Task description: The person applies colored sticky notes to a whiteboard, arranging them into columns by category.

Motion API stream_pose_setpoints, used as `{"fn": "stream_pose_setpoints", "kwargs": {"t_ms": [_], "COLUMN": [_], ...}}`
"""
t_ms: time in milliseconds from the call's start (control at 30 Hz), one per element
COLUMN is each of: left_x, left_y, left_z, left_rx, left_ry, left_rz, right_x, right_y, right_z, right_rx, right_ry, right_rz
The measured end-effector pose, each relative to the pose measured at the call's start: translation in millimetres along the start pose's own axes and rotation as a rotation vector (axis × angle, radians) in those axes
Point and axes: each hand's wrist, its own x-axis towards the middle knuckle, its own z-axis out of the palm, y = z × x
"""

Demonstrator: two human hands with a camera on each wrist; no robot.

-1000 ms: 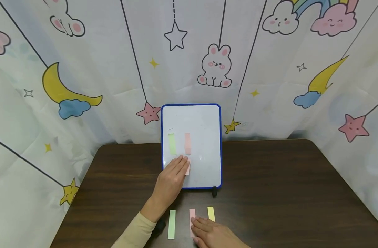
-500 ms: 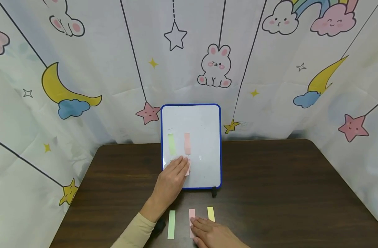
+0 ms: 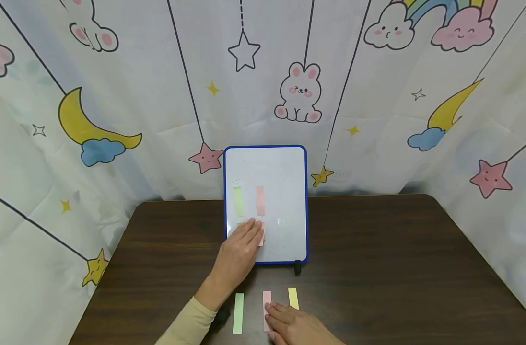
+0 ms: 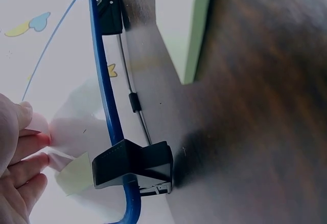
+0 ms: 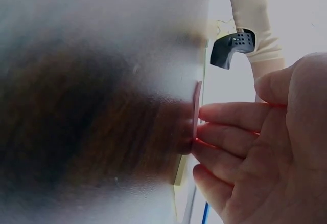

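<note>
My left hand [image 3: 238,251] reaches up to a blue-framed whiteboard [image 3: 288,201], its straight fingers pressing a pink paper strip [image 3: 261,235] against the surface. Above the fingers, one green strip [image 3: 239,201] and one pink strip [image 3: 260,200] stick to the board. In the left wrist view, a pale green strip [image 4: 75,175] hangs on the board beside the fingertips. My right hand [image 3: 299,327] rests its extended fingertips on a pink sticky-note pad [image 3: 267,299] lying on the table. A green pad [image 3: 238,314] lies left of it and a yellow pad [image 3: 293,297], partly covered by the hand, to the right.
Black clip feet [image 4: 135,162] hold the whiteboard's lower edge, one [image 3: 298,267] at its right corner. The dark wooden table [image 3: 396,268] spreads around, with a printed white curtain [image 3: 159,96] behind. A black wrist camera [image 3: 221,316] sits at the left sleeve [image 3: 189,321].
</note>
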Motion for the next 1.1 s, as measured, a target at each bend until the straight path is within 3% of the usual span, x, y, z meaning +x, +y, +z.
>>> {"fn": "stream_pose_setpoints", "kwargs": {"t_ms": [133,300,533,633,767,900,1100], "left_x": [-0.3,-2.1,-2.4,-2.3,-2.2,-2.5,-2.1], "left_y": [0.6,0.8,-0.3,-0.7,-0.9,-1.2,-1.5], "left_z": [-0.1,-1.2,-0.3,0.3,0.3,-0.5,-0.6], "left_rx": [0.003,0.005,-0.016,-0.023,-0.024,-0.027,-0.036], "left_ry": [0.006,-0.006,0.008,0.023,0.031,0.016,-0.006], "left_rz": [0.005,-0.007,-0.005,-0.001,0.010,0.005,-0.005], "right_x": [0.4,-5.2,-2.3,-5.1,-6.6,-5.6,-7.1], "right_y": [0.1,0.4,-2.1,-2.6,-2.9,-1.2,9.6], "right_z": [1.5,-2.1,-5.6,-9.3,-16.9,-24.9,-32.9], "right_rx": [-0.008,-0.064,0.005,0.027,0.119,0.194,0.134], "right_ry": [0.004,-0.059,-0.021,-0.044,-0.035,0.023,0.185], "right_rz": [-0.004,-0.061,-0.030,-0.034,0.040,0.147,0.240]}}
